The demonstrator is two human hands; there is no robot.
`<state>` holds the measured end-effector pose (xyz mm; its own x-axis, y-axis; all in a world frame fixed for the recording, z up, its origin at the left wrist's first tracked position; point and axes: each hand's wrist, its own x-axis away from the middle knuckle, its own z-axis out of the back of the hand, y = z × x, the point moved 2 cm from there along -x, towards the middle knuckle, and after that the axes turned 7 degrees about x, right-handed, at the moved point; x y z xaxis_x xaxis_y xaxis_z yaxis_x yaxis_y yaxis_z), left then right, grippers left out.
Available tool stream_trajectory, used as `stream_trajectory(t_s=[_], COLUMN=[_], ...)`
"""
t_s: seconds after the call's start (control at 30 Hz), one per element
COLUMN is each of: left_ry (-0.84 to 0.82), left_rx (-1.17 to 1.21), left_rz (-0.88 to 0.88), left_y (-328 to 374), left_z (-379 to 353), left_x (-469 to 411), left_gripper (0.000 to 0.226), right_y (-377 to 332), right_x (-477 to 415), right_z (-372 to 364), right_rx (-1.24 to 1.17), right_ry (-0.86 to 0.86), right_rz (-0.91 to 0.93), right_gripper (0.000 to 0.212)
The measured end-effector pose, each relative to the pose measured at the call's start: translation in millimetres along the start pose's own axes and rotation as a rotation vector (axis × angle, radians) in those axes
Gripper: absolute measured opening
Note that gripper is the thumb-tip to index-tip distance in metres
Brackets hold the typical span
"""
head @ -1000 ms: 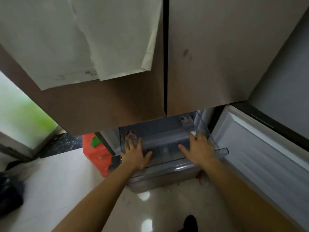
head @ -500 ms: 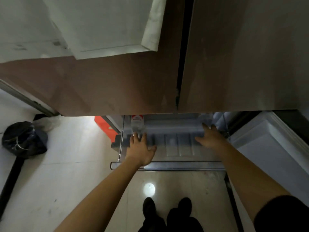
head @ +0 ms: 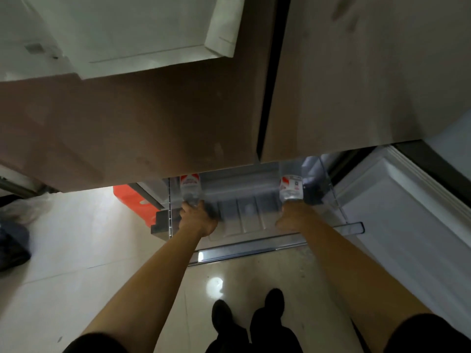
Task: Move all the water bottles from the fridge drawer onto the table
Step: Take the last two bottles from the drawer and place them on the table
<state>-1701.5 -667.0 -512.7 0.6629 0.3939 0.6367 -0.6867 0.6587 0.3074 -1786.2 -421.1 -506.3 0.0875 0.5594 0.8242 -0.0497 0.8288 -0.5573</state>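
Both hands were spread flat half a second ago; now left hand (head: 197, 220) grips left water bottle (head: 190, 186) at the left end of the open fridge drawer (head: 249, 212), and right hand (head: 293, 217) grips right water bottle (head: 290, 187) at the right end. Both bottles are inside the drawer.

Black sleeves (head: 433, 335), dark trousers (head: 257, 338), black shoes (head: 221, 314)

The open fridge drawer (head: 248, 210) holds a left water bottle (head: 190, 187) and a right water bottle (head: 290, 188).
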Motion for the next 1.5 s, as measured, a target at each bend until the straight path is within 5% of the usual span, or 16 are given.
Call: stream_trajectory(t_s=[0.03,0.07,0.13,0.17,0.3,0.57,0.67,0.8,1.03,1.2,1.3,1.5], left_ry=[-0.002,-0.006,-0.027,-0.039,0.028,0.416,0.563,0.547,0.377,0.266,0.221,0.317], left_rx=[0.048,0.068,0.053,0.036,-0.017,-0.143,-0.206,-0.163,0.11,0.474,0.455,0.488], left_rz=[0.02,0.025,0.013,0.015,-0.01,-0.22,-0.297,-0.365,-0.448,-0.324,-0.345,-0.398], left_y=[-1,-3,-5,-5,1,37,45,53,60,46,40,35], left_z=[-1,-1,-3,-5,0,30,47,71,64,32,19,12], left_x=[-2,-5,-11,-13,-8,47,66,84,90,83,84,83], left_gripper=[0.091,0.092,0.09,0.086,0.059,0.044,0.03,0.025,0.032,0.062,0.07,0.07], right_y=[13,10,1,2,-8,-51,-59,-59,-60,-61,-53,-32], right_x=[-6,-2,10,8,18,61,84,105,101,98,88,72], right_z=[1,4,-4,-7,-2,-2,-2,11,4,-19,-28,-35], right_rx=[-0.067,-0.025,0.265,0.346,0.276,0.479,0.384,0.118,0.016,0.164,0.244,-0.045], right_ry=[-0.015,0.056,0.465,0.536,0.683,1.116,1.251,1.205,1.171,1.226,1.204,1.168], right_rz=[0.054,-0.123,-0.364,-0.423,-0.404,-0.187,-0.143,-0.176,-0.208,-0.311,-0.388,-0.223], right_gripper=[0.047,0.038,0.037,0.038,0.051,0.016,0.015,0.023,0.041,0.05,0.079,0.078])
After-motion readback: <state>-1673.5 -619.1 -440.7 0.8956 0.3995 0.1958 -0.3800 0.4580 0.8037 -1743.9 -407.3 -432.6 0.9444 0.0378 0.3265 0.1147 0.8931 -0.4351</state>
